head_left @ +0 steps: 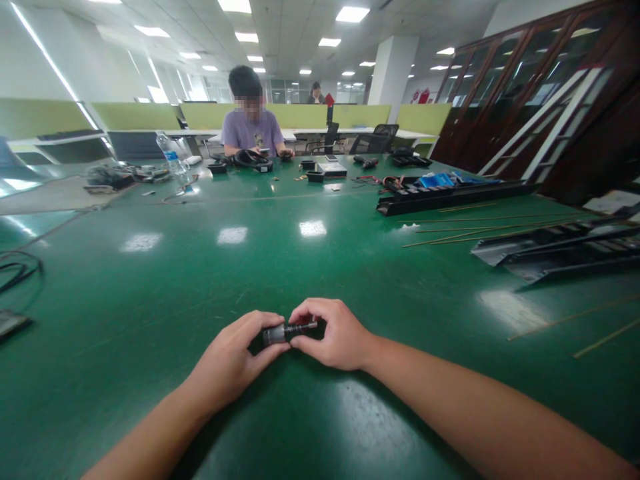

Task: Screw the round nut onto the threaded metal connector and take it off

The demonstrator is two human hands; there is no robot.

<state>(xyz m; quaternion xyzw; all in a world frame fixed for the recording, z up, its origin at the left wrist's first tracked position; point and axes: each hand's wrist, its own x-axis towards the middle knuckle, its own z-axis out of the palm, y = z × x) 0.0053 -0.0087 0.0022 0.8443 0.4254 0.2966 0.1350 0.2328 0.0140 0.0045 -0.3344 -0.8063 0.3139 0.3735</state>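
Note:
Low over the green table, a small cylindrical part [277,335] lies level between my two hands. Its left end is a grey barrel, followed by a black ringed neck and a thin metal-tipped shaft pointing right. My left hand [231,355] grips the grey barrel between thumb and fingers. Thumb and fingertips of my right hand [336,335] close around the black neck, with the shaft's tip reaching into the curl of that hand. I cannot make out the exact kind of part.
Black metal channels [550,257] and thin rods [450,239] lie on the green table [200,273] at right. A person [253,130] sits across, handling small items. A water bottle [171,159] stands at back left; black cables [20,270] lie at the left edge. A ladder [560,127] leans behind.

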